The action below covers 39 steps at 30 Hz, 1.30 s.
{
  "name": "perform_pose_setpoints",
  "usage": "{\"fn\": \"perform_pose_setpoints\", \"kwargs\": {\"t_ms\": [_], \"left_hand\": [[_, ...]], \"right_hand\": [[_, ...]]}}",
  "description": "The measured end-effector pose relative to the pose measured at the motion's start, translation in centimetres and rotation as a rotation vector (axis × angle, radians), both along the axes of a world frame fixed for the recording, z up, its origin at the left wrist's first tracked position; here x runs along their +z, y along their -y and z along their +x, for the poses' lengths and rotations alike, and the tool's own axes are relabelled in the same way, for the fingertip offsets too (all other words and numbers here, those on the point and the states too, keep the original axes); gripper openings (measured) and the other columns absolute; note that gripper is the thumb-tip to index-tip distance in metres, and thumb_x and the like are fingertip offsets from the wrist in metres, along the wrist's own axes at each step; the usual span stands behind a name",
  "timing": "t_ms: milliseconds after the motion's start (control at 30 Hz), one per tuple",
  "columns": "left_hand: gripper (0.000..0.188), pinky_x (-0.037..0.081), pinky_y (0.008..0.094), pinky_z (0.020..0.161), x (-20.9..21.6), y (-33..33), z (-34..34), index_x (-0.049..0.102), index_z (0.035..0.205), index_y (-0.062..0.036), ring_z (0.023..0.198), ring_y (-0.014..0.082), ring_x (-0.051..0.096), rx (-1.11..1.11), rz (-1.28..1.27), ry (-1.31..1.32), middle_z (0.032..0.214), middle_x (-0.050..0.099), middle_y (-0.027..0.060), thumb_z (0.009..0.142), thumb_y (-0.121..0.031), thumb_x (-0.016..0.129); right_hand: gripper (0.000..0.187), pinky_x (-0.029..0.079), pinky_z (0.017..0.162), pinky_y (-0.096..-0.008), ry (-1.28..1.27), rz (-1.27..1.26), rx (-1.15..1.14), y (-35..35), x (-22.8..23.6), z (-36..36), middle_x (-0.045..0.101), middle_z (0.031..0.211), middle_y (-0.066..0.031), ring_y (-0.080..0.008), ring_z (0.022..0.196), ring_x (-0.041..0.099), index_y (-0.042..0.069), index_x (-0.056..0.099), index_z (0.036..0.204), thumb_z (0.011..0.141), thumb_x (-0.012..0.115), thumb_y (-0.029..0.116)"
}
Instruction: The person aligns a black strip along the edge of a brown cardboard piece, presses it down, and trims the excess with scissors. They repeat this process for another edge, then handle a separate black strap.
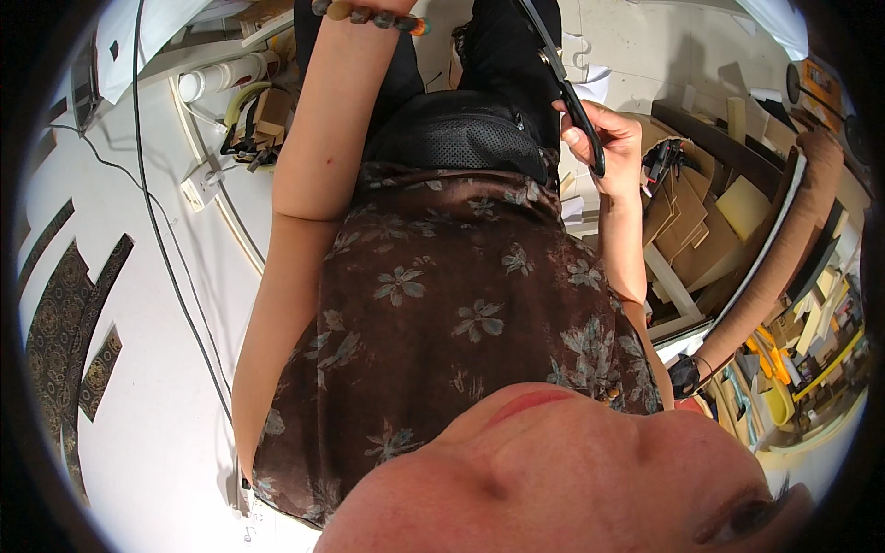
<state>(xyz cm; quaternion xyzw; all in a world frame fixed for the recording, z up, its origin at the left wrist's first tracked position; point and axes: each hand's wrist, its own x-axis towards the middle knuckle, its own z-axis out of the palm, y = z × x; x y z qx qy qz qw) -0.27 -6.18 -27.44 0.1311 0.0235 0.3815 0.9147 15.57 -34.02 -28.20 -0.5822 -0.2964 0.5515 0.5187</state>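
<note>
My right hand is closed around the black handle of a long, slim tool, seen almost edge-on, that looks like scissors. The tool tilts up and left, and its far end passes out at the top edge of the head view. My left forearm reaches up at the left of my body, with a bead bracelet at the wrist. The left hand itself is cut off by the top edge. Between the two arms, a black mesh pouch sits at my waist.
A white table at the left bears dark patterned fabric pieces. A black cable crosses it. At the right, cardboard pieces fill a bin beside a curved brown padded edge. A white roll lies at the upper left.
</note>
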Motion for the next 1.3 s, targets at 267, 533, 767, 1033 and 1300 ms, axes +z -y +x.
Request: {"fn": "perform_pose_setpoints", "kwargs": {"t_ms": [267,533,767,1033,1300], "left_hand": [[0.035,0.042,0.0416,0.082,-0.1,-0.2,-0.2,0.059,0.107,0.0105,0.095,0.0353,0.053,-0.021,0.042,0.009,0.101,0.059,0.0216,0.075,-0.002,0.050],[0.038,0.042,0.0438,0.086,0.2,0.2,-0.1,0.057,0.109,0.0107,0.098,0.0351,0.053,0.004,-0.095,0.046,0.104,0.059,0.0212,0.074,0.000,0.050],[0.034,0.042,0.0474,0.090,0.3,-0.2,-0.2,0.056,0.109,0.0102,0.099,0.0336,0.053,-0.037,-0.082,0.057,0.103,0.059,0.0207,0.076,0.005,0.047],[0.033,0.041,0.0468,0.094,0.8,0.2,0.2,0.055,0.108,0.0100,0.101,0.0313,0.054,0.022,-0.265,0.106,0.105,0.060,0.0197,0.076,0.009,0.047],[0.035,0.042,0.0430,0.088,0.4,0.1,0.1,0.057,0.108,0.0108,0.099,0.0327,0.054,0.014,-0.165,0.036,0.104,0.060,0.0201,0.075,0.002,0.051]], "right_hand": [[0.038,0.045,0.064,-0.0179,0.014,0.007,0.003,-0.1,0.1,0.0,0.070,0.092,-0.0027,-0.0041,0.074,0.057,-0.001,0.069,0.112,0.076,0.080,0.001],[0.038,0.048,0.067,-0.0181,0.028,-0.004,-0.008,0.1,-0.1,0.0,0.071,0.099,-0.0067,-0.0043,0.076,0.059,-0.001,0.069,0.112,0.076,0.080,0.000],[0.040,0.048,0.066,-0.0184,0.024,0.015,-0.023,1.0,-0.6,-0.1,0.070,0.095,-0.0049,-0.0047,0.074,0.059,-0.001,0.068,0.113,0.076,0.081,0.003],[0.041,0.048,0.069,-0.0203,-0.016,0.088,-0.045,0.6,-0.5,-1.1,0.068,0.099,-0.0076,-0.0074,0.078,0.059,-0.003,0.067,0.115,0.076,0.079,0.001],[0.040,0.049,0.071,-0.0217,-0.020,0.081,-0.015,0.4,-0.5,-1.2,0.069,0.107,-0.0126,-0.0095,0.082,0.060,-0.003,0.067,0.115,0.076,0.078,0.000]]}}
